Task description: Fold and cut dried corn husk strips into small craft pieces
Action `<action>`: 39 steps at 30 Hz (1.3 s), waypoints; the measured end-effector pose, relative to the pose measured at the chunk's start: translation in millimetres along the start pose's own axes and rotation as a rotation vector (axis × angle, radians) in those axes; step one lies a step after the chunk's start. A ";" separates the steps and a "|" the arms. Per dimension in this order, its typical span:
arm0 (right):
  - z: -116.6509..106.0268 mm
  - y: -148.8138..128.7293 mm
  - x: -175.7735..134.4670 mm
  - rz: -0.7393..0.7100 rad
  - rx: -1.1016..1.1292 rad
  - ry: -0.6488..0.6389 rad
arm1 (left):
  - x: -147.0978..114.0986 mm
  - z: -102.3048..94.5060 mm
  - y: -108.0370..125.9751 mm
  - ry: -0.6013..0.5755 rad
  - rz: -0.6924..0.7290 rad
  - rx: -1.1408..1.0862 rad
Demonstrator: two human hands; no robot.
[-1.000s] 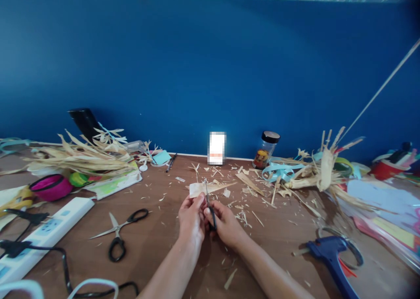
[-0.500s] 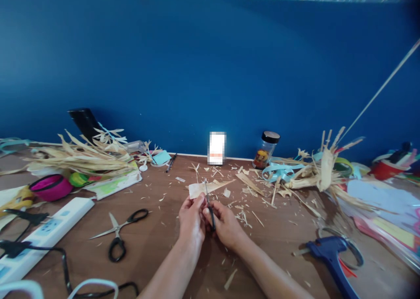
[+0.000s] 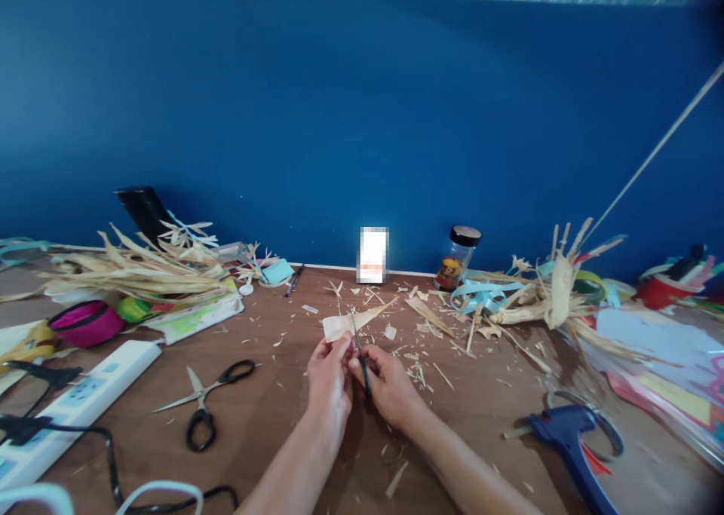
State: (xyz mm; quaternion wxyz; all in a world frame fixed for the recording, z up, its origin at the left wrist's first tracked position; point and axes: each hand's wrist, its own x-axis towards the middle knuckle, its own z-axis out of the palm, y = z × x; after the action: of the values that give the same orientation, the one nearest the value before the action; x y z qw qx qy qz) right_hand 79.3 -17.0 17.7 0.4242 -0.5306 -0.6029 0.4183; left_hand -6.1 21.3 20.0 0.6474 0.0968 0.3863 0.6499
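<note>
Between thumb and fingers my left hand [image 3: 331,372] pinches a pale piece of dried corn husk [image 3: 338,326], wide at the left and tapering to a point at the upper right. My right hand [image 3: 385,383] is closed round the black handles of a small pair of scissors [image 3: 363,360]. Their blades point away from me and cross the husk just right of my left fingertips. Both hands are close together above the brown table, in the middle of the view. The left fingers' undersides are hidden.
A second pair of scissors [image 3: 200,402] lies spread at left, near a white power strip [image 3: 84,402]. Husk piles [image 3: 141,274] rest at back left and right. A lidded jar [image 3: 454,262] stands at the back; a blue glue gun [image 3: 566,432] lies at right. Husk scraps litter the table.
The husk's pointed end has swung slightly upward and left at the blades. Both hands stay almost in place, still holding the husk and scissors.
</note>
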 end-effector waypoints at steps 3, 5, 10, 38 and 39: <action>-1.1 -0.7 -0.3 0.001 0.014 -0.007 | -0.5 0.4 1.0 -0.010 0.000 0.000; -4.7 0.7 1.1 0.034 0.028 -0.008 | -0.6 0.5 1.6 -0.012 -0.001 0.003; -38.3 4.3 6.5 0.052 -0.403 0.201 | 1.4 0.2 -0.4 -0.005 -0.020 0.010; -73.0 5.8 7.1 -0.187 -0.240 0.076 | -7.3 -3.0 -17.7 -0.341 -0.105 0.378; -67.3 6.6 7.2 -0.195 -0.136 0.051 | -8.3 -3.1 -17.8 -0.357 -0.087 0.402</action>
State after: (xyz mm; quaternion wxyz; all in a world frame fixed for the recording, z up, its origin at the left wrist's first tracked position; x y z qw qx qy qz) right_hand 145.0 -5.7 31.4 0.4411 -0.5075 -0.6677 0.3196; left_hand 6.9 10.1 9.8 0.7003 0.3196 0.3912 0.5043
